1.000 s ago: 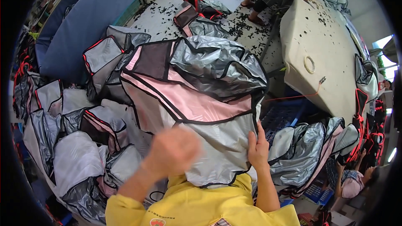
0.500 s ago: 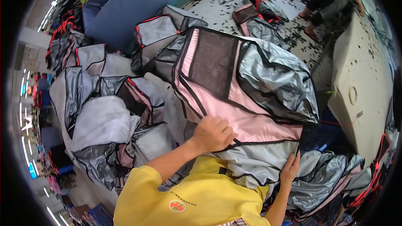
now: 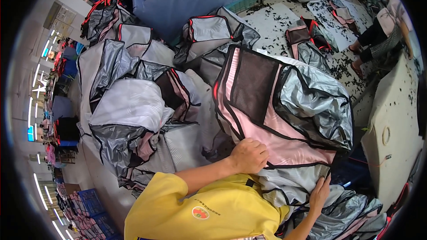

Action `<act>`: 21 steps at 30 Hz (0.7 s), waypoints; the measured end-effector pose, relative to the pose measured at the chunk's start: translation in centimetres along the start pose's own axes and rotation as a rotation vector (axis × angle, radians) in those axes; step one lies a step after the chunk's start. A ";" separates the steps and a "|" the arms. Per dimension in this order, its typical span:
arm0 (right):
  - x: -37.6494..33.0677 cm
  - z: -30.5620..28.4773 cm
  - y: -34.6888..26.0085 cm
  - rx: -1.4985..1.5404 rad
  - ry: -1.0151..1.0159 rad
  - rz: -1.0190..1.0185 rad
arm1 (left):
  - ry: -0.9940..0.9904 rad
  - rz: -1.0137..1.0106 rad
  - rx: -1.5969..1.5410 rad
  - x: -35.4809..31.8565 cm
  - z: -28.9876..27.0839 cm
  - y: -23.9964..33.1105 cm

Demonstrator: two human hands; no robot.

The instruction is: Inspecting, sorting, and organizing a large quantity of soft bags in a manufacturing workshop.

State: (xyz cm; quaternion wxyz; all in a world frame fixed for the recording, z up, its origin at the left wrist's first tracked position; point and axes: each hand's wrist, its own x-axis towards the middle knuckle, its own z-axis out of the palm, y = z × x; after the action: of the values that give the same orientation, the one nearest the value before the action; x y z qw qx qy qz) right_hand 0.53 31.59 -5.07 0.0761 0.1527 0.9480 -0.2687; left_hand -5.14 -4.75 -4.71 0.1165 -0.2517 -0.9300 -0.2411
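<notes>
Indoors, close up, a yellow shirt [image 3: 200,204] fronts the bag [image 3: 293,144], pink, grey and silver. The left hand [image 3: 250,156] is clenched on its pink panel; the right hand [image 3: 319,194] lies along its grey edge, grip unclear. Leftward sit heaped bags [image 3: 126,102]; farther off, a blue board [image 3: 200,2] and scrap-strewn floor [image 3: 269,21].

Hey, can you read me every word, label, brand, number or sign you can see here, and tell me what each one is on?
None can be read out.
Yellow shirt: a line of dark characters, too small to read.
Same shirt: a round red-and-white emblem, any lettering too small to read.
Pink-and-silver sewn piece: no text I can make out.
</notes>
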 end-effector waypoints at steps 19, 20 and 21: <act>9.2 -2.6 -8.8 -0.280 0.241 -0.677 | -0.068 -0.027 -0.054 0.5 -0.4 0.2; 8.0 -2.7 -8.4 -0.135 0.339 -0.704 | -0.088 -0.212 -0.106 0.8 -0.8 0.1; 6.5 -3.2 -8.9 -0.088 0.350 -0.687 | -0.112 -0.389 -0.156 1.6 -1.4 0.0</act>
State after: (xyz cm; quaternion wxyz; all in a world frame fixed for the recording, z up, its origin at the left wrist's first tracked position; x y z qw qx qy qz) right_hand -8.71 27.65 0.51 -0.1750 -0.1338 0.9531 -0.2077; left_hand -6.34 -4.74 -3.00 -0.0040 -0.0885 -0.9446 -0.3161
